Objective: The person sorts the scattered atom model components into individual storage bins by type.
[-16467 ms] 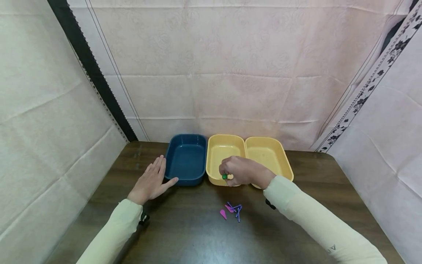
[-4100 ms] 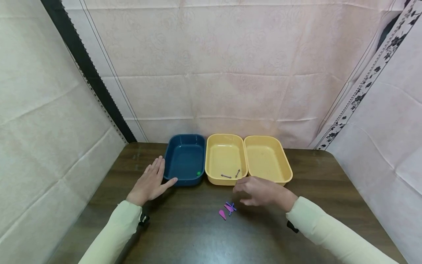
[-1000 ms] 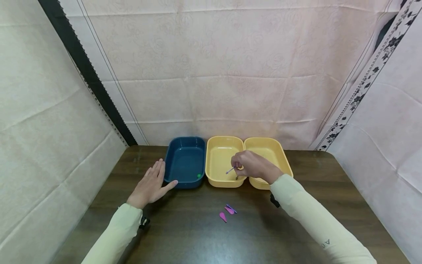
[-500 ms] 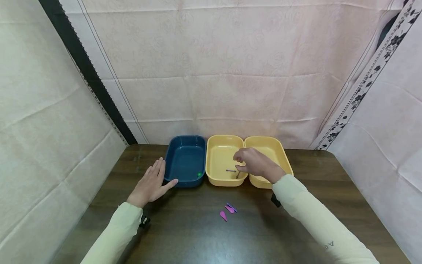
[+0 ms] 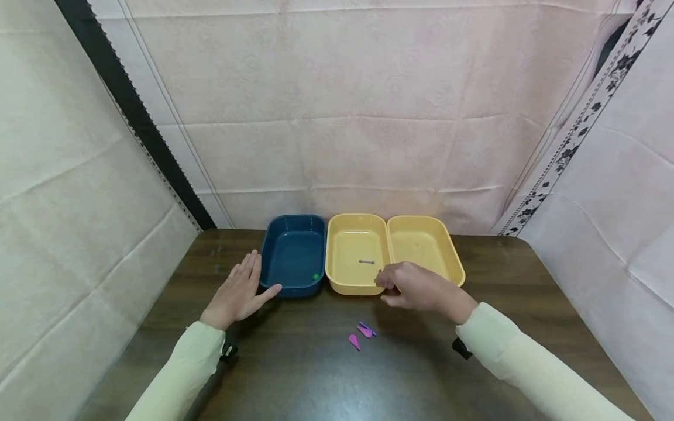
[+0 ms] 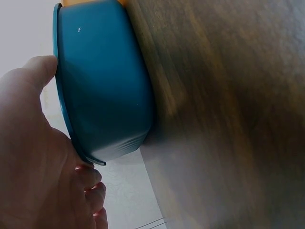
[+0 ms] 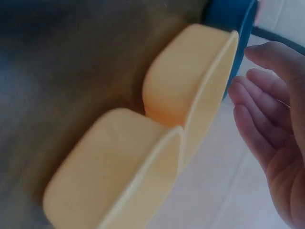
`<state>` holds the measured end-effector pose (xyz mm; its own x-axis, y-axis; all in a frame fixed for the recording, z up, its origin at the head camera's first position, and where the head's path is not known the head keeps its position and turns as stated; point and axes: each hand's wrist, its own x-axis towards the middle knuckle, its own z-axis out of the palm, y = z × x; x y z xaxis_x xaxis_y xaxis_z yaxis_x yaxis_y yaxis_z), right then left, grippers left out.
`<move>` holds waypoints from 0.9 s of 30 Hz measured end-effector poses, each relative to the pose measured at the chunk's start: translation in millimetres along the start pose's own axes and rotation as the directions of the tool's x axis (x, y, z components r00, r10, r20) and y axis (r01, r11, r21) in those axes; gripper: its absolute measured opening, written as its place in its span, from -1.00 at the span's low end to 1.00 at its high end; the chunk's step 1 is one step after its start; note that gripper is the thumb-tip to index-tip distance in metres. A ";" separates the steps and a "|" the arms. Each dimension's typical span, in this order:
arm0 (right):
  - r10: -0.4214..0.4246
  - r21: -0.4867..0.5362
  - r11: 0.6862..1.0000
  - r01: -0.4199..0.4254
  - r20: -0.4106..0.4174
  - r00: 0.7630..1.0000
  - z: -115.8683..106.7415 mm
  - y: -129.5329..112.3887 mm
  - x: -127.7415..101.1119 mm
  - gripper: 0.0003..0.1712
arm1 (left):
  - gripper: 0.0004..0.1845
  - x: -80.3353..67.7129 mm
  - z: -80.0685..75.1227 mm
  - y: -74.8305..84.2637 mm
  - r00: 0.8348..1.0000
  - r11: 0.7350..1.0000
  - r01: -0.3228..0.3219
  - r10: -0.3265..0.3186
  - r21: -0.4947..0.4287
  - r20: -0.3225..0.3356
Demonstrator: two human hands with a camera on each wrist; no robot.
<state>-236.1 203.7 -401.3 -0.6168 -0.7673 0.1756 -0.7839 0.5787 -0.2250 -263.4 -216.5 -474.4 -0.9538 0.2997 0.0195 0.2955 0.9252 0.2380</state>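
Head view: touches the blue tub [image 5: 292, 251] at 8 o'clock with left grip [image 5: 237, 295] straight-fingered, thumb out; hovers with right grip [image 5: 413, 287] loosely bent, by the middle yellow tub [image 5: 347, 289] at 5 o'clock. Has a green piece [image 5: 315, 276] inside blue, a purplish stick [image 5: 367, 261] inside yellow, pink drops [image 5: 354, 341] and a violet stick [image 5: 368, 328] on the surface [image 5: 295, 362], toward yellow's 6 o'clock.
Left wrist: meets the blue tub with thumb.
Right wrist: shows thumb apart from fingers.

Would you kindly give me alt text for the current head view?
A right hand hovers by the near edges of two yellow trays, the left one holding a small stick. The left hand rests against a blue tray with a green piece inside. Two pink pieces and a purple stick lie on the table in front.
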 end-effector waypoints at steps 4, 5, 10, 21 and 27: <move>0.040 0.020 0.999 -0.041 0.045 0.998 10.7 -6.5 -8.3 -0.90 | 0.15 0.0 -0.1 -0.8 1.000 1.000 -0.001 0.001 0.005 -0.002; 0.052 0.024 0.998 -0.054 0.057 0.997 13.4 -7.7 -10.2 -0.87 | 0.15 0.2 0.1 -1.1 1.000 1.000 -0.001 0.001 0.006 -0.003; 0.094 0.069 0.992 -0.103 0.117 0.989 27.1 -11.1 -18.1 -0.81 | 0.14 0.5 0.6 -1.2 1.000 1.000 -0.003 0.003 0.015 -0.006; 0.099 0.132 0.985 -0.114 0.115 0.988 65.8 -14.1 -24.2 -0.86 | 0.15 1.0 0.6 -0.9 1.000 1.000 0.007 -0.007 0.015 0.006; 0.111 0.145 0.981 -0.126 0.111 0.988 80.8 -11.9 -23.1 -0.88 | 0.16 1.1 1.8 -1.0 1.000 1.000 0.012 -0.012 0.005 0.009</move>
<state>-206.8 192.1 -480.1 -0.6881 -0.7244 0.0425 -0.6812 0.6246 -0.3819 -264.7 -216.7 -476.4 -0.9567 0.2910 0.0078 0.2847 0.9297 0.2336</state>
